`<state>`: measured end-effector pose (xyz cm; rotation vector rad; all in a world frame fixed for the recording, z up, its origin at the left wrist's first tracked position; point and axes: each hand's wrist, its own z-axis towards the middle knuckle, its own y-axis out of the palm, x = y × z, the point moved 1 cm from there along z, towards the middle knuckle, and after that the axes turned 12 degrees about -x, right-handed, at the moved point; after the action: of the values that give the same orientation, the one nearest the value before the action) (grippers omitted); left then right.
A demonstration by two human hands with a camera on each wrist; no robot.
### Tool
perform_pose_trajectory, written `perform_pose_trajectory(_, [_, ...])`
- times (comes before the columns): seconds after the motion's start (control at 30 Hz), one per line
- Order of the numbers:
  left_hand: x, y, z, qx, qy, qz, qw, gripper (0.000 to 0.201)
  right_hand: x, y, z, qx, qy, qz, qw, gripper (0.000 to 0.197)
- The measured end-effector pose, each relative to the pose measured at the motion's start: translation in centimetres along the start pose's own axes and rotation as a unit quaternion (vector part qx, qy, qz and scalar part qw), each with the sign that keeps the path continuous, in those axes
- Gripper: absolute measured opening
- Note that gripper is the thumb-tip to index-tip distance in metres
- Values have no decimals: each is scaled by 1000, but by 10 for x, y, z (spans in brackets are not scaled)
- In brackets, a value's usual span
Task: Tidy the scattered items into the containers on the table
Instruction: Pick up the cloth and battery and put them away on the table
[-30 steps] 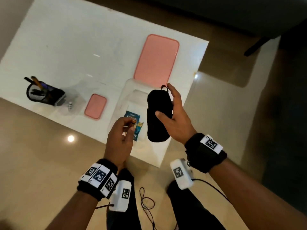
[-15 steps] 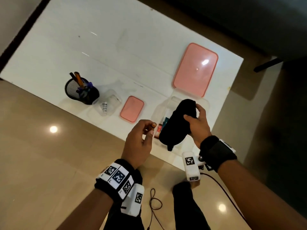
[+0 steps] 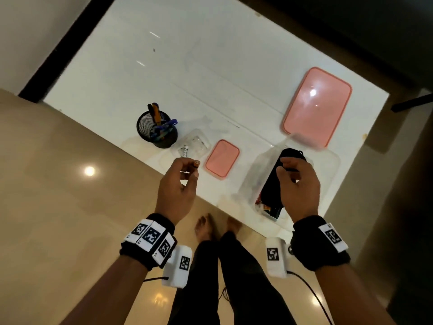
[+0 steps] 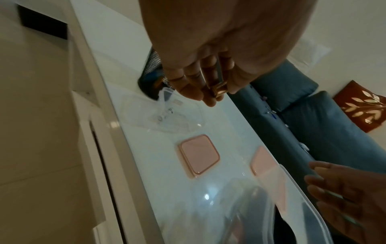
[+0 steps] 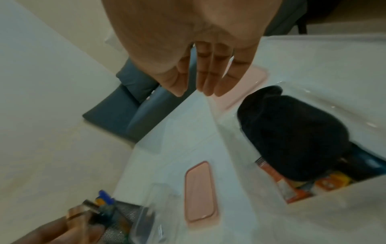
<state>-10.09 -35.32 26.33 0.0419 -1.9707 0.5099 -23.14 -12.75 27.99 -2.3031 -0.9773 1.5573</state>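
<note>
My left hand (image 3: 193,167) pinches a small copper-tipped battery (image 3: 195,163) between thumb and fingers, just short of the small clear container (image 3: 195,146) at the table's near edge. The left wrist view shows the battery (image 4: 219,89) in my fingertips above that container (image 4: 167,118). A black pouch (image 3: 271,191) lies inside the large clear container (image 3: 332,160), on top of colourful packets. My right hand (image 3: 293,170) hovers over the pouch (image 5: 292,135); its fingers (image 5: 200,85) are straight and hold nothing.
A small pink lid (image 3: 222,158) lies between the two clear containers. A large pink lid (image 3: 317,106) lies behind the large one. A black mesh pen cup (image 3: 157,132) with pens stands left of the small container. My feet are under the table's near edge.
My right hand lowered the black pouch into the large clear container and let go of it. My left hand carried the battery left, toward the small clear container.
</note>
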Motion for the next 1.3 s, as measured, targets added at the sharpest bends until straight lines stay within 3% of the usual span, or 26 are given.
perform_pose_trajectory(0.13, [-17,-16,10,31,-56,20,998,21,-20,48,-3,-134,-85,-18,987,21])
perform_pose_trajectory(0.2, [-26,-13,20,26,-78,66,994,19,-18,75,7,-195,-108,-86,971,36])
perform_pose_trajectory(0.33, [-39,1,49,26,-134,125,983,17,-15,119,39,-273,-85,-146,947,67])
perform_pose_trajectory(0.47, [-41,11,73,44,-180,129,974,22,-25,137,68,-283,-62,-167,942,67])
perform_pose_trajectory(0.8, [-45,13,82,114,-146,169,968,15,-25,151,89,-324,-64,-249,911,59])
perform_pose_trajectory(1.0, [-59,10,70,194,-190,92,958,42,-31,150,87,-225,-137,-175,949,37])
perform_pose_trajectory(1.07, [-59,9,67,209,-204,60,954,49,-39,151,87,-227,-174,-155,946,27])
perform_pose_trajectory(1.17, [-67,6,70,208,-218,-11,953,50,-55,160,91,-273,-212,-206,915,27])
perform_pose_trajectory(1.3, [-75,2,74,173,-221,-90,955,40,-71,181,96,-335,-227,-381,831,28])
